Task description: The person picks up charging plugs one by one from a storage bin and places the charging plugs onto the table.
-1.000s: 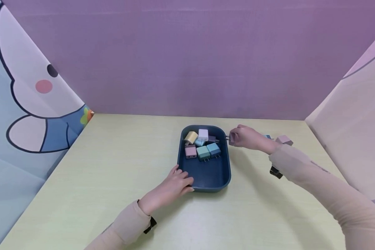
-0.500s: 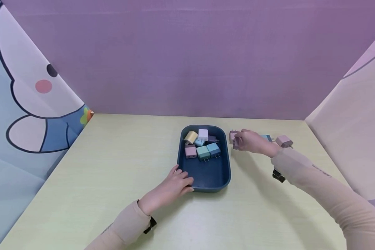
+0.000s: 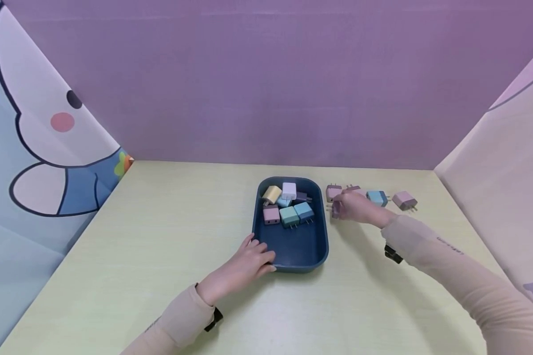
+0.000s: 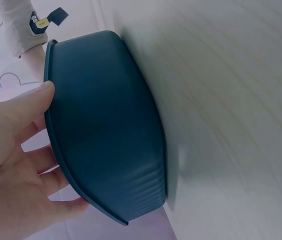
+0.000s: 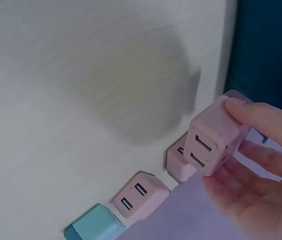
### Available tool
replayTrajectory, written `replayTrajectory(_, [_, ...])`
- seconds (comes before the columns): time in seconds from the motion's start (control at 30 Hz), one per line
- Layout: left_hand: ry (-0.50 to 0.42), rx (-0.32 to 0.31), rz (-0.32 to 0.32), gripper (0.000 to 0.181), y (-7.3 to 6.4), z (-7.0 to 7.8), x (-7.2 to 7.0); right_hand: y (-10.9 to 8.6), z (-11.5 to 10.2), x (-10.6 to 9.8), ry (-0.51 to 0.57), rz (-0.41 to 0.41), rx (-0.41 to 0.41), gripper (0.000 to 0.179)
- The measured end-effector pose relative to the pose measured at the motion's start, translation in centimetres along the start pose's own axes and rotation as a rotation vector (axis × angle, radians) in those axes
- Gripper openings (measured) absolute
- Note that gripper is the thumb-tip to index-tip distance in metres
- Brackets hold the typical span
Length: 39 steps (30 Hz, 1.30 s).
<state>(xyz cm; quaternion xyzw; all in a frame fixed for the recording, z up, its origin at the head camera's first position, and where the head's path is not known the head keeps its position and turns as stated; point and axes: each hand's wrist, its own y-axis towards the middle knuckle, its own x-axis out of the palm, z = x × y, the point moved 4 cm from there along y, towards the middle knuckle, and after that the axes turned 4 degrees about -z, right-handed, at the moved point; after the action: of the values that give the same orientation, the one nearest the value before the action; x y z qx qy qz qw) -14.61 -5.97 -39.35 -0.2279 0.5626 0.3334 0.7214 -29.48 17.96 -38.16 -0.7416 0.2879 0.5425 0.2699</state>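
My left hand grips the near left corner of a dark blue rectangular tray. In the left wrist view the thumb presses its rim from outside, with the other fingers over the inner side. Just right of the tray, my right hand pinches a pink USB charger between thumb and fingers, above the table. Its two USB ports show in the right wrist view, and its prongs point toward the tray in the head view. Inside the tray lie several chargers, among them a white one, a yellow one and a green one.
Along the table's back right lie a pink charger, another pink charger, a blue charger and one more pink charger. A purple backdrop rises behind, with printed cloth at both sides.
My right hand has come slightly toward me and to the right with the charger, uncovering pink chargers on the table behind it. The left hand and tray look still.
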Motion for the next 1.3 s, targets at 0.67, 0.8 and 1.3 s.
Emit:
replayTrajectory(0.67, [0.003, 0.012, 0.002, 0.011, 0.1, 0.1, -0.2, 0.1, 0.3, 1.6, -0.042, 0.004, -0.005, 0.022])
replayTrajectory(0.8, [0.005, 0.008, -0.002, 0.011, 0.2, 0.1, -0.2, 0.1, 0.5, 2.0, -0.055, -0.004, 0.009, 0.025])
replayTrajectory(1.3, [-0.016, -0.001, -0.005, 0.012, 0.1, -0.1, 0.0, 0.3, 0.6, 2.6, -0.04, 0.008, 0.019, 0.022])
